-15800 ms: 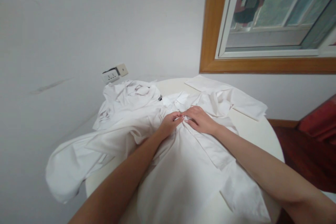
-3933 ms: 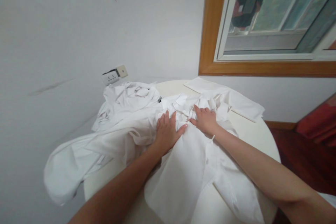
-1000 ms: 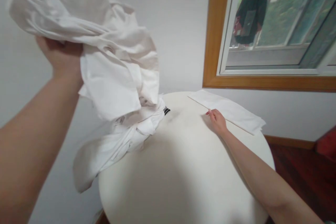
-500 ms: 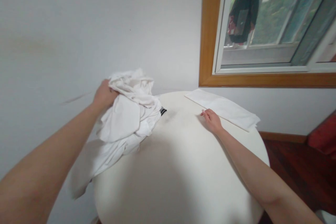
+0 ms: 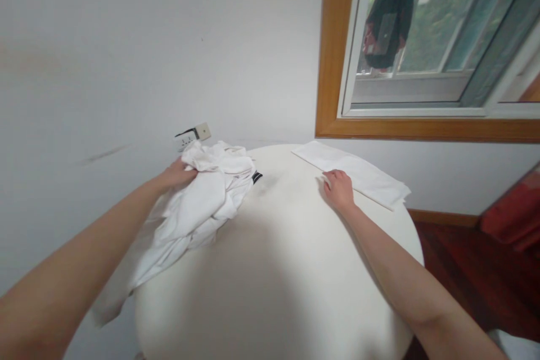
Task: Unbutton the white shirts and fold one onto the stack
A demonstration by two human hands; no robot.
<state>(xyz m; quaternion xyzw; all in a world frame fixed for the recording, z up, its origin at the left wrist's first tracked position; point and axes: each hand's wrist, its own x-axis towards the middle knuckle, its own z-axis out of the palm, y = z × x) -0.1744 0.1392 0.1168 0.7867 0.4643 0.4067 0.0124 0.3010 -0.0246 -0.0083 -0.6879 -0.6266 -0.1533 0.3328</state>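
Left hand (image 5: pixel 179 174): gripping heaped white cloth (image 5: pixel 205 194).
Right hand (image 5: pixel 339 188): half-curled, hold unclear; folded white cloth (image 5: pixel 366 174) just beyond it.
Wall socket (image 5: pixel 186 139): just beyond left hand.

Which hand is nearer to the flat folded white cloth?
The right hand, by the near edge of the folded cloth. The left hand is across the table, at the crumpled clothes.

Over at the round table (image 5: pixel 270 270), the head-worn camera is looking forward and down from above its near side, taking in the left hand (image 5: pixel 180 174) and right hand (image 5: pixel 340 190) nearby while facing the wall (image 5: pixel 244 56) and, upper right, the window (image 5: pixel 439 50).
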